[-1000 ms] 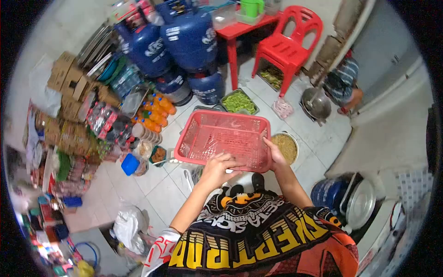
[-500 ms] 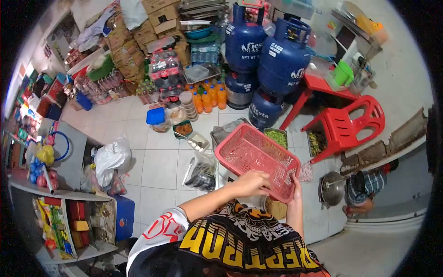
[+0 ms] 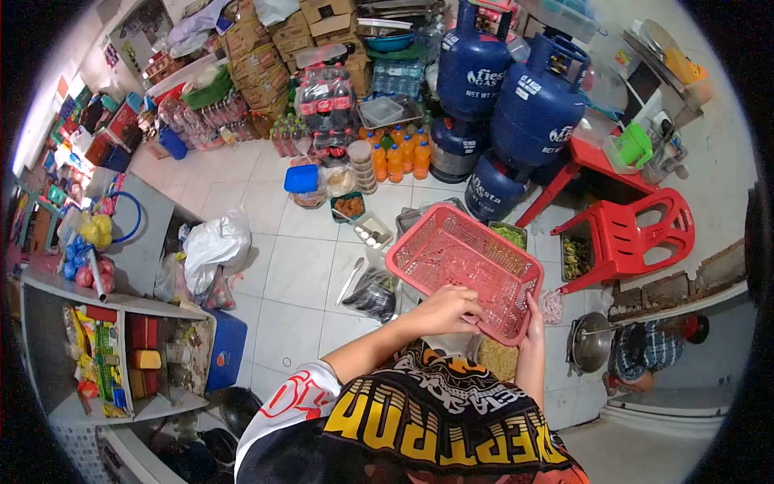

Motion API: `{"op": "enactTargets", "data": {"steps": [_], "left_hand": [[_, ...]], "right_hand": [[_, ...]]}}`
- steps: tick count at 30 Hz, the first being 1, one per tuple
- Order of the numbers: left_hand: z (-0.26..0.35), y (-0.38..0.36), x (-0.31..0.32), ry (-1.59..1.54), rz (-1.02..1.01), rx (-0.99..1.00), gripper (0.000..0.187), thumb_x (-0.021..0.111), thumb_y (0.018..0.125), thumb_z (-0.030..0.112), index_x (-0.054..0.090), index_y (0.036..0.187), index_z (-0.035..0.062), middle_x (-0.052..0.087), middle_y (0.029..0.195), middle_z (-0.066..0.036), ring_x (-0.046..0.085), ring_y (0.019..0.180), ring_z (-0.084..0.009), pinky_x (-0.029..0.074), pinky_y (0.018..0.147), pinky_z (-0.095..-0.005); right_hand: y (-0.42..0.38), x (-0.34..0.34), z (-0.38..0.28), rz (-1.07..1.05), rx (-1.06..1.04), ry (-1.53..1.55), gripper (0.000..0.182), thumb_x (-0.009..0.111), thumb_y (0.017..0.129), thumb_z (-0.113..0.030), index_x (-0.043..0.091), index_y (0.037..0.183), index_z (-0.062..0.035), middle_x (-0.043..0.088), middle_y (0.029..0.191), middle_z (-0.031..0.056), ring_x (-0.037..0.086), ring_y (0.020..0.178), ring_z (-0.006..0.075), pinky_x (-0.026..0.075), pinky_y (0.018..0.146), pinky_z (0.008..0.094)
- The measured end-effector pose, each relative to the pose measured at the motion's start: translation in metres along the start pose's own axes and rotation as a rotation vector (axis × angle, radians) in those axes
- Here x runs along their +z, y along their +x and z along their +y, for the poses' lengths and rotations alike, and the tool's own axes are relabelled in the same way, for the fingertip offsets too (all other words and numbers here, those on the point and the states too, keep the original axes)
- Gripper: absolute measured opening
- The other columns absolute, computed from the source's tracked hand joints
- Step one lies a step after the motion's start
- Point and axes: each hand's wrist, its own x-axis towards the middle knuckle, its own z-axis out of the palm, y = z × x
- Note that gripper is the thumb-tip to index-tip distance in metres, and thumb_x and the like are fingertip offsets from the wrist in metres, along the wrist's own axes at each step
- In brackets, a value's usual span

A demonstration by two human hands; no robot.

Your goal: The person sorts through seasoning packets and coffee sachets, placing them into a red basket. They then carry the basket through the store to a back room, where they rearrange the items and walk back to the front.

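Observation:
A pinkish-red plastic basket point(image 3: 451, 250) with perforated sides is held tilted in front of me, a few small bits clinging to its mesh. My right hand point(image 3: 532, 324) grips its right end, thumb along the rim. At the near rim is my left hand point(image 3: 451, 311), fingers curled and pinched together; what they hold, if anything, is too small to make out. Below the basket's near right corner, a container of pale yellowish food point(image 3: 496, 357) is partly hidden. Green chopped vegetables point(image 3: 509, 235) sit in a tray just beyond the basket.
Blue gas cylinders point(image 3: 538, 109) stand stacked ahead, beside orange bottles point(image 3: 395, 164). A red chair point(image 3: 633, 230) is at right, near a wok point(image 3: 591, 343) and another person point(image 3: 645, 351) crouching. A black plastic bag point(image 3: 372, 297) lies on the floor; a shelf point(image 3: 121, 300) is at left.
The view has shifted, so the surroundings appear farther right. The basket stays in my right hand, and my left hand remains pinched at its near rim.

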Motion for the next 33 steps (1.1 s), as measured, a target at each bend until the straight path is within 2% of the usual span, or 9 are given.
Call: {"op": "enactTargets", "data": {"steps": [5, 9, 13, 15, 17, 19, 23, 29, 33], "left_hand": [[-0.009, -0.014, -0.012, 0.029, 0.006, -0.020, 0.025, 0.063, 0.064, 0.024, 0.059, 0.086, 0.0136, 0.049, 0.078, -0.001, 0.048, 0.083, -0.0182, 0.032, 0.073, -0.0353], [-0.021, -0.025, -0.019, 0.089, 0.033, -0.041, 0.027, 0.063, 0.063, 0.022, 0.059, 0.089, 0.0150, 0.049, 0.078, -0.001, 0.048, 0.083, -0.0172, 0.031, 0.072, -0.0358], [-0.027, -0.031, -0.025, 0.104, 0.097, -0.023, 0.026, 0.060, 0.068, 0.023, 0.059, 0.093, 0.0153, 0.051, 0.079, 0.000, 0.049, 0.083, -0.0164, 0.031, 0.072, -0.0343], [-0.026, -0.030, -0.030, 0.171, 0.055, -0.056, 0.024, 0.058, 0.071, 0.026, 0.060, 0.093, 0.0165, 0.051, 0.079, 0.001, 0.049, 0.081, -0.0151, 0.032, 0.071, -0.0326], [-0.026, -0.028, -0.035, 0.209, 0.056, -0.040, 0.022, 0.057, 0.071, 0.026, 0.060, 0.091, 0.0167, 0.051, 0.078, 0.001, 0.050, 0.079, -0.0153, 0.034, 0.069, -0.0313], [-0.025, -0.028, -0.040, 0.205, 0.080, -0.001, 0.022, 0.058, 0.071, 0.025, 0.061, 0.090, 0.0166, 0.051, 0.076, 0.001, 0.050, 0.078, -0.0156, 0.035, 0.067, -0.0310], [-0.024, -0.028, -0.045, 0.194, 0.144, 0.054, 0.021, 0.058, 0.070, 0.025, 0.061, 0.089, 0.0164, 0.051, 0.073, 0.000, 0.050, 0.074, -0.0160, 0.036, 0.065, -0.0300], [-0.014, -0.027, -0.046, 0.200, 0.121, 0.049, 0.022, 0.059, 0.069, 0.024, 0.061, 0.089, 0.0158, 0.051, 0.072, 0.000, 0.050, 0.071, -0.0170, 0.037, 0.062, -0.0298], [-0.013, -0.022, -0.041, 0.188, 0.131, 0.079, 0.023, 0.061, 0.067, 0.025, 0.061, 0.089, 0.0169, 0.050, 0.072, 0.000, 0.049, 0.071, -0.0171, 0.037, 0.061, -0.0297]], "right_hand": [[0.002, 0.014, 0.010, -0.086, 0.024, 0.038, 0.041, 0.046, 0.080, -0.028, 0.041, 0.113, -0.0030, 0.049, 0.108, 0.0137, 0.050, 0.096, 0.0265, 0.040, 0.082, 0.0406], [-0.003, 0.036, 0.011, -0.017, 0.007, -0.016, 0.041, 0.046, 0.081, -0.029, 0.041, 0.112, -0.0040, 0.049, 0.108, 0.0137, 0.049, 0.096, 0.0275, 0.039, 0.083, 0.0429], [-0.003, 0.050, 0.014, -0.006, -0.071, -0.076, 0.043, 0.046, 0.080, -0.030, 0.040, 0.113, -0.0040, 0.048, 0.109, 0.0129, 0.049, 0.097, 0.0266, 0.039, 0.084, 0.0405], [0.005, 0.047, 0.019, -0.019, -0.011, -0.067, 0.043, 0.047, 0.080, -0.030, 0.040, 0.114, -0.0036, 0.048, 0.109, 0.0129, 0.049, 0.097, 0.0266, 0.039, 0.084, 0.0399], [0.007, 0.052, 0.019, 0.004, -0.057, -0.078, 0.043, 0.046, 0.079, -0.029, 0.040, 0.113, -0.0028, 0.049, 0.108, 0.0129, 0.049, 0.097, 0.0268, 0.039, 0.084, 0.0399], [0.007, 0.057, 0.017, -0.017, -0.004, -0.094, 0.042, 0.046, 0.079, -0.028, 0.041, 0.112, -0.0020, 0.050, 0.107, 0.0129, 0.050, 0.095, 0.0266, 0.039, 0.084, 0.0393], [0.018, 0.050, 0.021, -0.036, -0.025, -0.043, 0.041, 0.045, 0.080, -0.027, 0.042, 0.111, -0.0012, 0.051, 0.105, 0.0133, 0.051, 0.093, 0.0255, 0.040, 0.083, 0.0378], [0.015, 0.053, 0.015, -0.015, 0.004, -0.012, 0.040, 0.045, 0.080, -0.025, 0.041, 0.112, -0.0013, 0.051, 0.105, 0.0133, 0.051, 0.093, 0.0248, 0.041, 0.082, 0.0374], [0.015, 0.052, 0.011, 0.009, -0.089, 0.006, 0.038, 0.047, 0.079, -0.026, 0.046, 0.106, -0.0003, 0.053, 0.101, 0.0133, 0.052, 0.090, 0.0248, 0.042, 0.080, 0.0377]]}}
